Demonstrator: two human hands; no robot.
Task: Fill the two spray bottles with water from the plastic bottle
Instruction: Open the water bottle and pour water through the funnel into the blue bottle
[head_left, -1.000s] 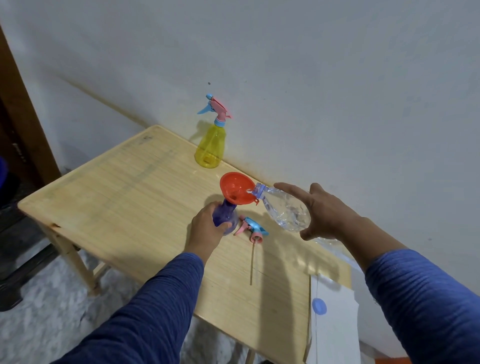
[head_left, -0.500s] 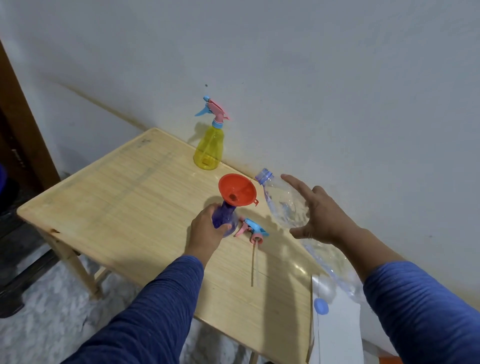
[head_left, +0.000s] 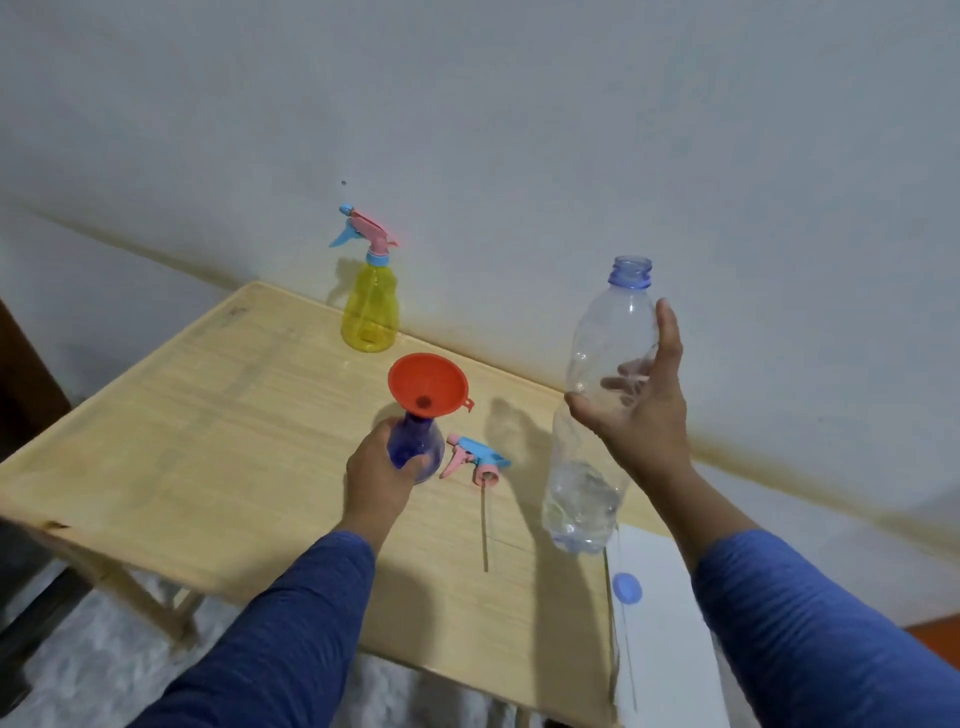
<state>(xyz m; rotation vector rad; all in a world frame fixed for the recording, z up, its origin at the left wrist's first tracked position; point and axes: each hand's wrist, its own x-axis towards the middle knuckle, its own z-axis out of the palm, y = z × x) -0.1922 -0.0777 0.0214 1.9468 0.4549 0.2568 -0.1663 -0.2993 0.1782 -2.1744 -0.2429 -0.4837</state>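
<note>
On the wooden table (head_left: 218, 436), the right hand (head_left: 636, 410) curls its fingers round the upright, nearly empty plastic bottle (head_left: 597, 415), the left hand (head_left: 376, 475) grips the blue spray bottle (head_left: 415, 449) under an orange funnel (head_left: 427, 387), beside its detached spray head (head_left: 478, 460).

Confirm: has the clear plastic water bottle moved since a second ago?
Yes. The clear plastic water bottle swung from tilted, mouth over the orange funnel, to upright right of it, gripped by the right hand.

Single head-worn view, looking forward and steeply down onto the tabletop (head_left: 182, 415) from close range, wall behind it.
</note>
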